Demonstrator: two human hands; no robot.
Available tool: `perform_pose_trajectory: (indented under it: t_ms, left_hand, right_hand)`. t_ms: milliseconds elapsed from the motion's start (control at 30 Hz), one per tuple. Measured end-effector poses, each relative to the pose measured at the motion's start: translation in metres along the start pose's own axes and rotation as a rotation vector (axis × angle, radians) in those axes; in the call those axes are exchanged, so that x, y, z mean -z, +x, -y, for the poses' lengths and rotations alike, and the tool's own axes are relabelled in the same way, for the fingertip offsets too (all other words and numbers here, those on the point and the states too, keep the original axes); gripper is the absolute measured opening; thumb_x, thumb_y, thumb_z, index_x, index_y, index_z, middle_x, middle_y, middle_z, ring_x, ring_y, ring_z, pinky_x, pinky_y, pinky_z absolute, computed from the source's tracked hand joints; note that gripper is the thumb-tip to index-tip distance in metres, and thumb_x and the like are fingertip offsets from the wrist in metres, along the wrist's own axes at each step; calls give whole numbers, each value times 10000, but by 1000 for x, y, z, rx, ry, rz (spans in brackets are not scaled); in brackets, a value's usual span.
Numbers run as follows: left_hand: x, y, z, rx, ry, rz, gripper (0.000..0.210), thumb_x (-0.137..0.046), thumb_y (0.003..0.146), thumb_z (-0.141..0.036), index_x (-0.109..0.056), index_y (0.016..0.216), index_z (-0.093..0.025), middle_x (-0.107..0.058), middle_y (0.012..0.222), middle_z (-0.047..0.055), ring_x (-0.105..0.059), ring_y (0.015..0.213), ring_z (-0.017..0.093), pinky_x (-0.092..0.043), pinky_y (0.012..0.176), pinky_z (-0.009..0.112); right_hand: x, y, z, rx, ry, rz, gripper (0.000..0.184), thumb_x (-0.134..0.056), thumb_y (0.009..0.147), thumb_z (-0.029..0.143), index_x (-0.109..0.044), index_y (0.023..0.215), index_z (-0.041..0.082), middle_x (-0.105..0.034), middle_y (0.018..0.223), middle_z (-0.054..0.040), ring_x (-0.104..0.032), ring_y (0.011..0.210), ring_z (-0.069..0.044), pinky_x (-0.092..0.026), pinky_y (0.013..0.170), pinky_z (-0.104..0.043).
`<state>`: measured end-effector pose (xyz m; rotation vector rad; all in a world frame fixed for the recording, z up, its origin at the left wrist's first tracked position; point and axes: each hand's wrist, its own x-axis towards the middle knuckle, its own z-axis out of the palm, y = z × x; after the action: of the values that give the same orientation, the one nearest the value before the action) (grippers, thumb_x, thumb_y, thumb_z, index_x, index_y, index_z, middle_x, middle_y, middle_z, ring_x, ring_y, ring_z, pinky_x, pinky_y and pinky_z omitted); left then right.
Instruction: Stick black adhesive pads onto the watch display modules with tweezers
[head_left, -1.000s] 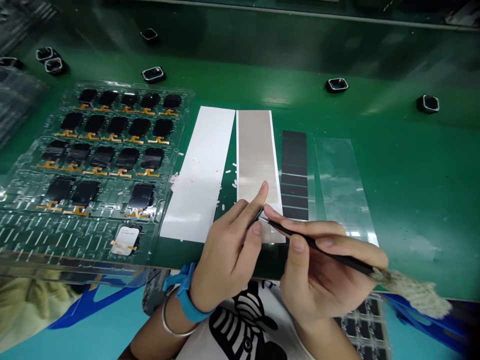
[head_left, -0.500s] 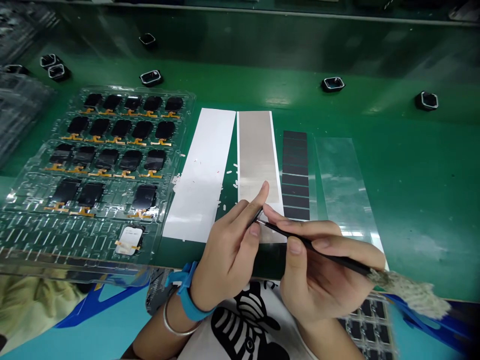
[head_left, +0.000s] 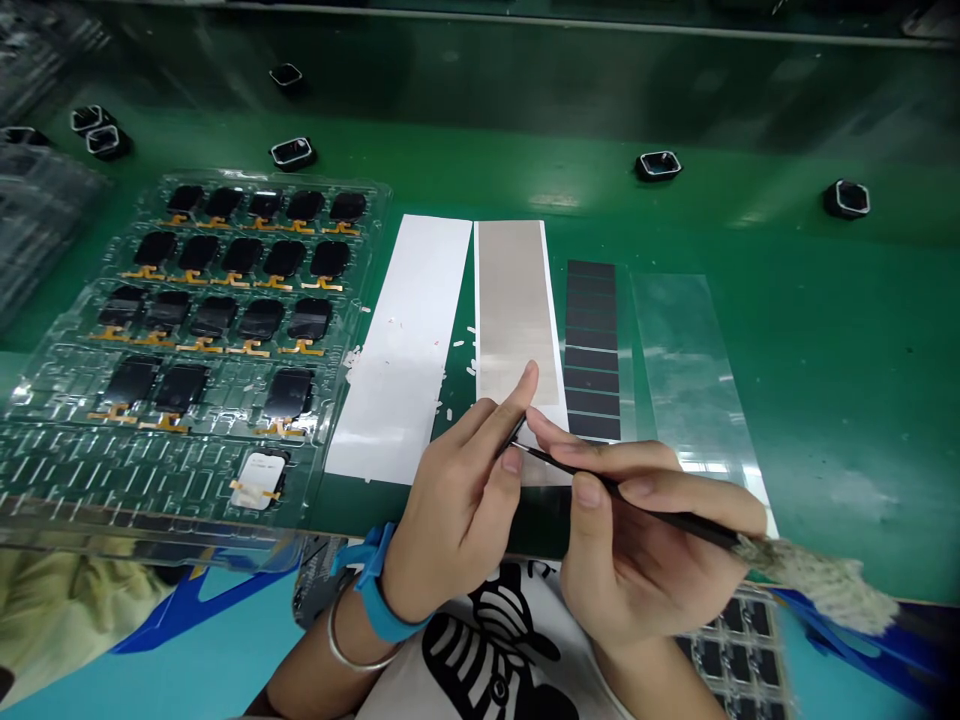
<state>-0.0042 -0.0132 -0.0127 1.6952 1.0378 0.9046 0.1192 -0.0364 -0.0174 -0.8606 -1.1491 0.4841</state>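
My left hand is closed, pinching a small dark flat piece between thumb and fingers; most of it is hidden by the hand. In my right hand are slim black tweezers, gripped like a pen, with pale fuzzy material wrapped round their rear end. Their metal tip touches or nearly touches the dark piece. Both hands are over the lower end of a beige-faced sheet with white edges. To its left lies a white sheet, and to its right a strip of black rectangular stickers.
A clear tray holds several black screens with orange flex cables and one white-backed piece. Clear film lies at right. Small black casings stand along the back. White scraps litter the green surface.
The black casings at the back have shifted slightly left. My hands hold nearly the same pose, with the tweezers moved only a little.
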Motion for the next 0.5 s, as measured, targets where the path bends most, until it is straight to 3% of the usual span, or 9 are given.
perform_pose_trajectory:
  t_ms: [267,500]
  left_hand:
    - [0,-1,0,-3,-13,0,501,-334,1046,-310,-348,1543,-251,-569,921,69,-511,824,218,-426,745,368]
    - [-1,3,1,-32,48,-10,509,-316,1050,-297,-324,1552,-215,-526,882,51,-442,731,184,-369,638,319]
  right_hand:
    - [-2,1,3,-38,-21,-24,386,-556,811,-102,-462,1065,173,-666,940,-32,-736,916,-207,-661,871,-510]
    - [0,-2,1,-33,20,-32,431,-528,787,-151,-461,1069,168,-655,969,-27,-722,906,-189,-663,869,-515]
